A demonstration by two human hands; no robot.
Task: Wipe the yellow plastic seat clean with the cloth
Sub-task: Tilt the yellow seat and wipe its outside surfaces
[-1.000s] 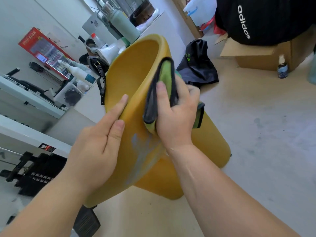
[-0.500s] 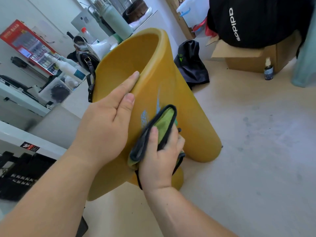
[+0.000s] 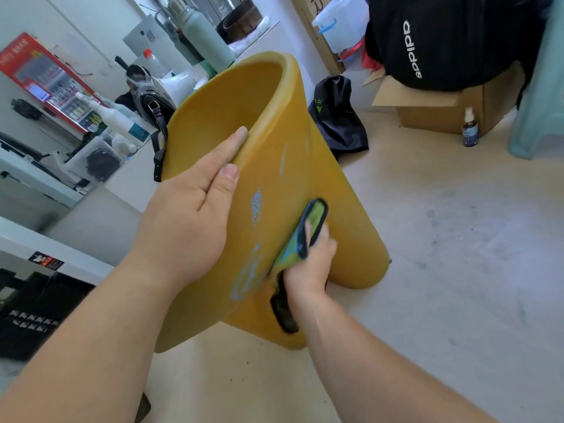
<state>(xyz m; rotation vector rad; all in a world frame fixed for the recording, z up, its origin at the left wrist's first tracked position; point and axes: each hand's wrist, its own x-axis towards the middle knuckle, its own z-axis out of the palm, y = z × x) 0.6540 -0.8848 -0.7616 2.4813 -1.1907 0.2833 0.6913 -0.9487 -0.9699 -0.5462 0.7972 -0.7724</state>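
Note:
The yellow plastic seat (image 3: 274,126) stands tilted on the floor, its hollow facing left and away from me. Blue smears mark its outer wall near the middle and lower down. My left hand (image 3: 195,209) lies flat over the seat's rim with straight fingers, steadying it. My right hand (image 3: 308,267) grips a green cloth with black edging (image 3: 311,227) and presses it against the seat's outer wall, low and to the right of the smears. A fold of the cloth hangs below my wrist.
A black bag (image 3: 338,120) lies on the floor behind the seat. A cardboard box (image 3: 442,102) with a black backpack (image 3: 442,41) on it stands at the back right, a small spray bottle (image 3: 470,129) beside it. A cluttered white counter (image 3: 36,178) runs along the left.
My right hand has dragged the cloth from the seat's upper rim down its outer wall to the lower part. My left hand has slid up along the rim.

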